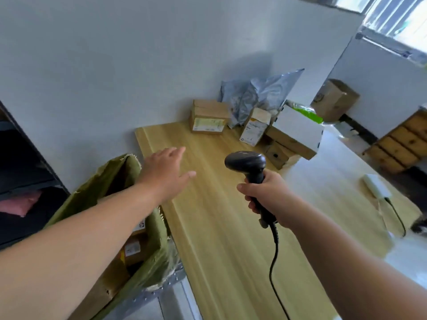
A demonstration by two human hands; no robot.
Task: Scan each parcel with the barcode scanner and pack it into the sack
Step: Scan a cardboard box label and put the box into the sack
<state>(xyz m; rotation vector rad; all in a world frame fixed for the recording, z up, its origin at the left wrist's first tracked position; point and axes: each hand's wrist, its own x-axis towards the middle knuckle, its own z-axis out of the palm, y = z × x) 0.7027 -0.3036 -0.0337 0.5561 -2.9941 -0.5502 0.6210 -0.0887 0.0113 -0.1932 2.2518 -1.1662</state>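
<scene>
We're reaching our left hand (165, 168), fingers spread and empty, across the table (219, 239) toward the parcels (209, 116) piled at its far end. Our right hand (265, 191) is gripping the scanner (246, 161) by its handle. The sack (92, 188) is sagging open off the left edge. The trailing cord (273, 269) could be snagging a parcel we're dragging back. We're working on pale wood, by a white wall (115, 65) and a bright window (397, 17).

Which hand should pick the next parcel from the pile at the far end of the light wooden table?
Left. The left hand is empty, fingers straight, stretched toward the brown cardboard box with the pale label; the right hand grips the black barcode scanner.
</scene>
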